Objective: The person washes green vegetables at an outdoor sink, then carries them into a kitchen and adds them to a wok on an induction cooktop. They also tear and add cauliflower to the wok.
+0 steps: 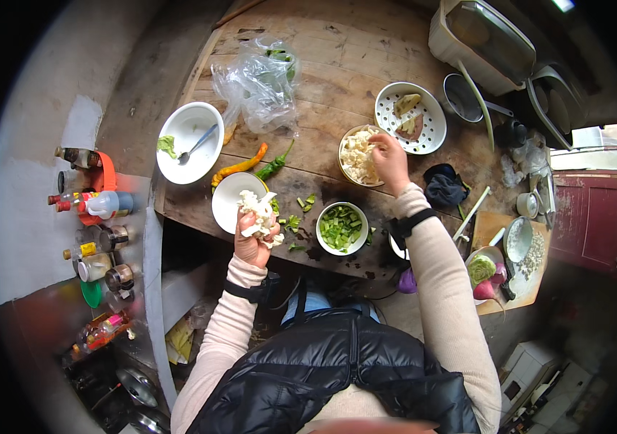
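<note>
My left hand [253, 246] is closed around a broken chunk of cauliflower [256, 212], held palm up over the near edge of a white bowl [227, 194]. Cauliflower bits poke out between the fingers. My right hand [394, 163] reaches over the right side of a bowl of small cauliflower florets [357, 153]. Its fingers are bent together at the florets, and what they hold, if anything, is hidden. Between my arms, near the table's front edge, stands a bowl of chopped green vegetable [341, 228].
A yellow pepper [238, 168] and a green pepper [275, 163] lie by a white basin with a spoon [196, 153]. Behind are a plastic bag [261, 87] and a white colander [389, 101]. A dark cloth [444, 186] lies right; bottles and jars [99, 264] stand left.
</note>
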`<state>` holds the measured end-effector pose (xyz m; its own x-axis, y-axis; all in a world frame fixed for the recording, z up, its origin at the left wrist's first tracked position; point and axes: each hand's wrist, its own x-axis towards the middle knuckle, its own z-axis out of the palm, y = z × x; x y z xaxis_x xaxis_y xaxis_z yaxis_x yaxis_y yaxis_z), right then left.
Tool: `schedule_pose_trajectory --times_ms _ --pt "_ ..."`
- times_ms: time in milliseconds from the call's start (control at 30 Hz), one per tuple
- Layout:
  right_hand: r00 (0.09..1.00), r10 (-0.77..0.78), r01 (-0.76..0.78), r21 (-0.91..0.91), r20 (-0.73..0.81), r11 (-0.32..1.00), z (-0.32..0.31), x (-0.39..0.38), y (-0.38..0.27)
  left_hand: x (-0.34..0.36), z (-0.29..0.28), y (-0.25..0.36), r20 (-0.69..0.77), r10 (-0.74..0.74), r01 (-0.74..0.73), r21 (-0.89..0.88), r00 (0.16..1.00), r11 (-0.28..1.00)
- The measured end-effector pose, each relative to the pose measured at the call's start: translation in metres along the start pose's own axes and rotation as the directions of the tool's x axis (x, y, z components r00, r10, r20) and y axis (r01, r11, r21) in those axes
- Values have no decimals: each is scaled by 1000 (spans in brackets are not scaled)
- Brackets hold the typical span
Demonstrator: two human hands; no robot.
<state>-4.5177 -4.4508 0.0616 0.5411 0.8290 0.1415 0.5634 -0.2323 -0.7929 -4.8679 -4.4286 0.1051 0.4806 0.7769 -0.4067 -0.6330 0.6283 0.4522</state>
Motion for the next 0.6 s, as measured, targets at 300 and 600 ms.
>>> schedule_pose_trajectory --times_ms 300,600 --pt "998 13 1 -236 58 972 -25 -14 20 -4 2 -7 36 27 -28 33 999 999" --pt "975 86 19 -456 207 890 -32 -22 -8 -8 1 -1 49 24 -25 22 999 999"
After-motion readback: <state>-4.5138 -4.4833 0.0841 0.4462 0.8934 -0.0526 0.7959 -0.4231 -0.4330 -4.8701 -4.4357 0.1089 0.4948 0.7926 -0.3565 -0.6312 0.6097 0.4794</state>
